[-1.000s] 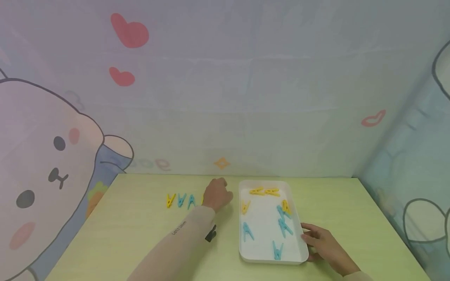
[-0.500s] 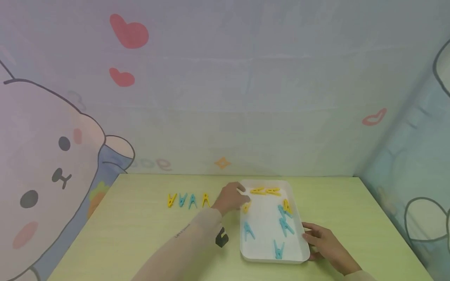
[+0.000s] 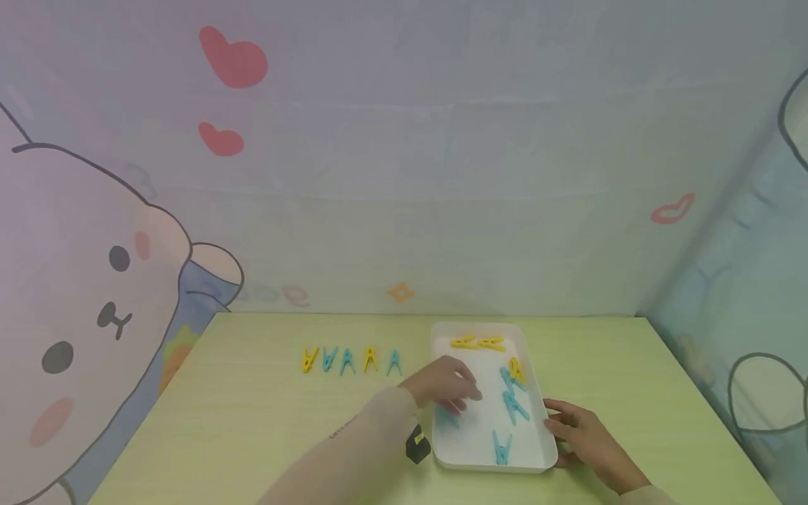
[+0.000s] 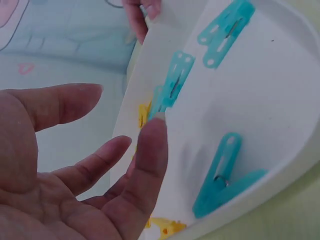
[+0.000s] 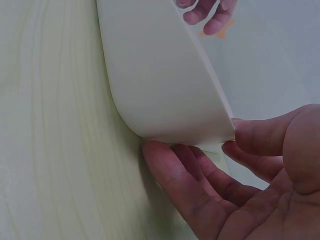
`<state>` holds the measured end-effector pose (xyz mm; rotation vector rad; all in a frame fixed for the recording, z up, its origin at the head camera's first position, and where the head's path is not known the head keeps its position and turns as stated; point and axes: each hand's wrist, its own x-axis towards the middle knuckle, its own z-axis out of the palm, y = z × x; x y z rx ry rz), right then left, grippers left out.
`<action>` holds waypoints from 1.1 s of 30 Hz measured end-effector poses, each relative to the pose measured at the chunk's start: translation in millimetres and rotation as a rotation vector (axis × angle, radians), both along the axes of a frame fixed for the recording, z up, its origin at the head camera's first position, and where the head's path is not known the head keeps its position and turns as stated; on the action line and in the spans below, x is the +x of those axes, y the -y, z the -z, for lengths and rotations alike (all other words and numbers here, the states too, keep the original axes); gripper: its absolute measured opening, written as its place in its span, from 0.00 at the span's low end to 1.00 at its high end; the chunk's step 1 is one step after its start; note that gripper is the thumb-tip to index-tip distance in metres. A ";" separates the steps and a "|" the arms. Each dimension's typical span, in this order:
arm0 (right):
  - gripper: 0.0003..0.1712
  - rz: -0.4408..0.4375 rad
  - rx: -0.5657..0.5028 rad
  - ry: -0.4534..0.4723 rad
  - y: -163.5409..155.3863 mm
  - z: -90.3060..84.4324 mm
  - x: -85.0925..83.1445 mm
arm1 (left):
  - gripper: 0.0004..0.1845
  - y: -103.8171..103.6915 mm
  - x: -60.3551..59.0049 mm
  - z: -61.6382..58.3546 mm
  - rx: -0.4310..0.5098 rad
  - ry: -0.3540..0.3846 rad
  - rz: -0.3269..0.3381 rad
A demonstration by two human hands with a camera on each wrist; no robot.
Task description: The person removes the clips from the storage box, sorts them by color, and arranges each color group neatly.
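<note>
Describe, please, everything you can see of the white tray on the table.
The white tray is a shallow rectangular dish with rounded corners and a low, smooth wall; it looks like plastic. It lies flat on the pale green table, long side running away from the person. Loose yellow and blue clothespins lie inside it. The right hand touches its near right wall and corner with straight fingers, while the left hand reaches in over its left rim with open fingers, above a blue clothespin.
</note>
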<state>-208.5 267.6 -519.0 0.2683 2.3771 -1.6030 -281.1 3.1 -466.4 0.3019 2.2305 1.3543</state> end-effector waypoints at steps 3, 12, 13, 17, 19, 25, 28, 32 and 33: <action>0.28 -0.001 -0.002 0.002 0.1 -0.8 0.7 | 0.11 -9.4 6.9 5.0 -0.098 -0.028 0.025; 0.28 0.001 -0.017 -0.005 -1.2 -5.3 1.4 | 0.14 -41.7 29.4 14.3 -0.362 -0.152 0.093; 0.28 0.000 -0.023 -0.005 -1.2 -4.8 1.4 | 0.14 -44.0 31.0 15.8 -0.376 -0.158 0.096; 0.28 0.008 -0.027 0.000 -1.0 -3.5 1.9 | 0.15 -52.1 37.2 19.3 -0.437 -0.175 0.106; 0.28 0.006 -0.024 0.002 -0.8 -3.3 2.2 | 0.13 -56.4 40.2 20.6 -0.489 -0.198 0.116; 0.27 -0.001 -0.019 -0.009 -1.1 -5.5 4.0 | 0.13 -71.5 45.7 24.8 -0.638 -0.363 0.167; 0.27 -0.016 -0.028 -0.020 -1.4 -6.3 4.7 | 0.13 -77.8 48.4 24.6 -0.681 -0.378 0.155; 0.27 -0.019 -0.036 -0.022 -0.6 -5.5 4.2 | 0.12 -81.7 51.7 23.6 -0.715 -0.354 0.126; 0.27 -0.015 -0.039 -0.020 -0.2 -5.2 3.8 | 0.11 -81.8 52.2 23.4 -0.721 -0.351 0.121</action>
